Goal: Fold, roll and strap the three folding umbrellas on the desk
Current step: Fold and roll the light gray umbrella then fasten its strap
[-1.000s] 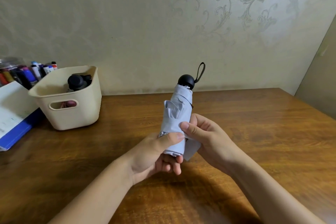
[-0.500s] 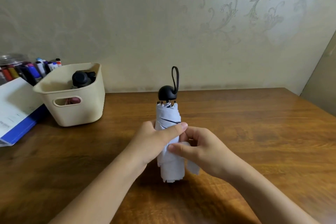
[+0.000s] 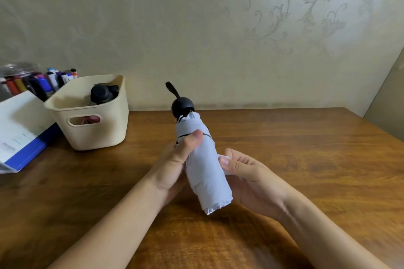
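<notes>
Rolled white fabric folding umbrella [image 3: 205, 166] with black knob handle tilted above wooden desk [image 3: 306, 148], between hands. Left hand [image 3: 175, 166] wraps around it, thumb on top; right hand [image 3: 251, 178] pinches fabric flap at its right side.

counts for you | hands: 2, your left hand [image 3: 175, 166] + right hand [image 3: 251, 179] | white umbrella [image 3: 205, 166]: 1 | cream basket [image 3: 98, 133]: 1 | black umbrella handle [image 3: 100, 94] showing in it: 1 | blue folder [image 3: 19, 124]: 1 | markers [image 3: 39, 83]: too bunched to count
</notes>
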